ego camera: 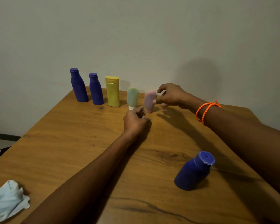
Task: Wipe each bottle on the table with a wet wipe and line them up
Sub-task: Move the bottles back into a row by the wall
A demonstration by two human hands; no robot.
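Pale blue and crumpled, the wet wipe [8,198] lies loose at the near left corner of the wooden table [71,135], in neither hand. Along the far edge stand two tall blue bottles [78,85] [96,88], a yellow bottle [112,92] and a green tube [132,97] on its white cap. The left hand [136,119] rests curled and empty just in front. Next, the pink tube [150,101] balances cap-down, the right hand [170,95] lightly pinching its side, other fingers spread. Soft and probably light, it looks tippy; steadying it low near the cap seems wiser. Near right, a squat blue bottle [193,172] waits, rigid and easy to grasp around the body.
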